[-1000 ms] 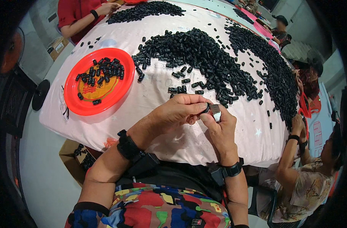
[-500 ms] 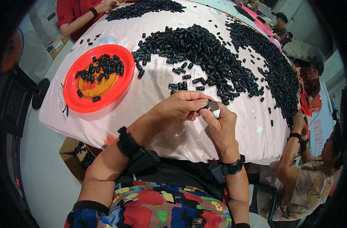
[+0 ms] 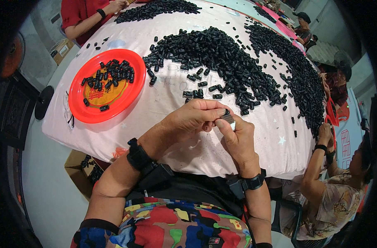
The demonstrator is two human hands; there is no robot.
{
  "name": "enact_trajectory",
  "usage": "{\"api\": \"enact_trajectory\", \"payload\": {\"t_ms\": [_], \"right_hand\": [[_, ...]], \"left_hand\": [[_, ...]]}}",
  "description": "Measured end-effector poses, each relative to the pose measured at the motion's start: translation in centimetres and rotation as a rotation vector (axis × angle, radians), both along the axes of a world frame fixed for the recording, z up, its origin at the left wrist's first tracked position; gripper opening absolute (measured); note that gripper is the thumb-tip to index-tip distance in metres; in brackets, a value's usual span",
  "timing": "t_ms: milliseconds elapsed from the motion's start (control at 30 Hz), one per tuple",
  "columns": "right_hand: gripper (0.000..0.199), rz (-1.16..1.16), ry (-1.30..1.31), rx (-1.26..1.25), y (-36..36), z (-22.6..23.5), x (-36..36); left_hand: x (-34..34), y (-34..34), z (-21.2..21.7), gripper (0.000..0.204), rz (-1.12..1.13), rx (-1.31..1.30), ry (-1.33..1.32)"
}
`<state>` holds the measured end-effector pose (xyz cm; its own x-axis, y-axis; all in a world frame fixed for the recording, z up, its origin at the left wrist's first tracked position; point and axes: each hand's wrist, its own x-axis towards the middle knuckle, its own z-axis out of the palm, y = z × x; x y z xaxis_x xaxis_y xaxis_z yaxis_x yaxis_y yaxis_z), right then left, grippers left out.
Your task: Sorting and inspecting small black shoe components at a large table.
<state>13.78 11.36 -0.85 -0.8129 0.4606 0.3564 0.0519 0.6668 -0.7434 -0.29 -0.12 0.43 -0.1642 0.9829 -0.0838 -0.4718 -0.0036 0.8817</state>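
Observation:
Over the near edge of the cloth, my two hands meet with the fingertips almost touching. My left hand (image 3: 194,116) is closed, pinching a small black plastic part (image 3: 227,112) that is mostly hidden by the fingers. My right hand (image 3: 241,138) is closed on a small flat silver metal piece (image 3: 228,119), its thumb pressed along it. The metal piece lies against the black part. Just beyond my hands spreads a large heap of short black cylindrical parts (image 3: 213,51), with several loose ones near my fingertips.
To the left, a red round tray (image 3: 77,108) holds more black parts. More heaps (image 3: 298,70) lie at right and far back on the pale cloth (image 3: 172,142). A cardboard box (image 3: 74,167) stands below the left edge. Co-workers sit at right (image 3: 337,198) and far left (image 3: 83,25).
My right hand has shifted slightly and the silver metal piece has tilted, so its shiny end shows less. The black part at my left fingertips shows more. The heaps and tray are unchanged.

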Motion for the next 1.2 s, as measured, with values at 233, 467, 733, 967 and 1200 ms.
{"api": "enact_trajectory", "payload": {"t_ms": [233,467,733,967,1200], "right_hand": [[0.035,-0.022,0.11,-0.053,0.0,0.1,-0.2],[0.038,-0.034,0.07,-0.015,-0.1,0.0,-0.2],[0.035,-0.041,0.064,-0.017,-0.1,0.0,-0.1],[0.018,-0.047,0.231,-0.069,-0.3,1.1,0.0],[0.019,0.034,0.221,-0.078,-0.2,1.4,0.2]], "left_hand": [[0.0,0.1,-0.2,0.027,-0.019,0.025,-0.057],[0.0,0.2,-0.4,0.026,0.001,0.028,-0.073],[0.0,0.1,0.0,0.026,-0.011,0.016,-0.074],[-0.3,0.0,0.3,0.03,-0.03,-0.018,-0.132],[-0.4,-0.4,1.1,0.032,-0.034,-0.078,-0.205]]}}
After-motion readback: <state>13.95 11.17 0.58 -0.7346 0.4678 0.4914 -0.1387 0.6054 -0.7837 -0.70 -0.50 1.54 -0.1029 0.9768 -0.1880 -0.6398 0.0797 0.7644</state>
